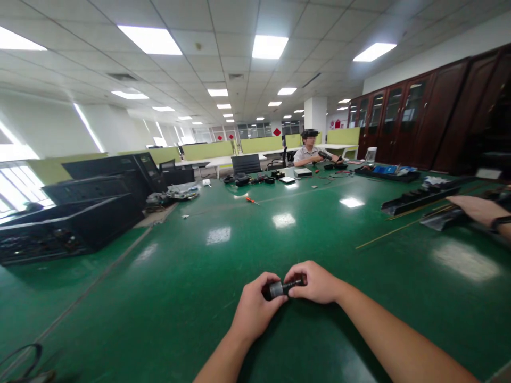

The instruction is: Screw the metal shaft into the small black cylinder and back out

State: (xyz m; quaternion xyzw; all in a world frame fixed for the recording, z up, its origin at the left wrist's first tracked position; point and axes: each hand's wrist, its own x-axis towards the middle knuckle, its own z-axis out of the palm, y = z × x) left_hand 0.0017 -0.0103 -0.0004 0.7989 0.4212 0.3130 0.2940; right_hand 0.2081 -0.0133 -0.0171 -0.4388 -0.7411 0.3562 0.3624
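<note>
Low in the middle of the view, both my hands are closed around one short dark cylindrical piece (276, 289) with a grey band and a narrower stepped end; its exact kind I cannot make out. My left hand (257, 306) wraps the thicker end. The fingers of my right hand (313, 283) pinch the narrow end. The piece lies roughly level, just over the green table (179, 303), and the fingers cover part of both its ends.
Black computer cases (115, 218) stand at the left. An orange-handled screwdriver (250, 200) lies farther back. At the right, another person's hand (477, 208) is near black metal channels (419, 197). A co-worker (309, 151) sits at the far side, holding a dark tool.
</note>
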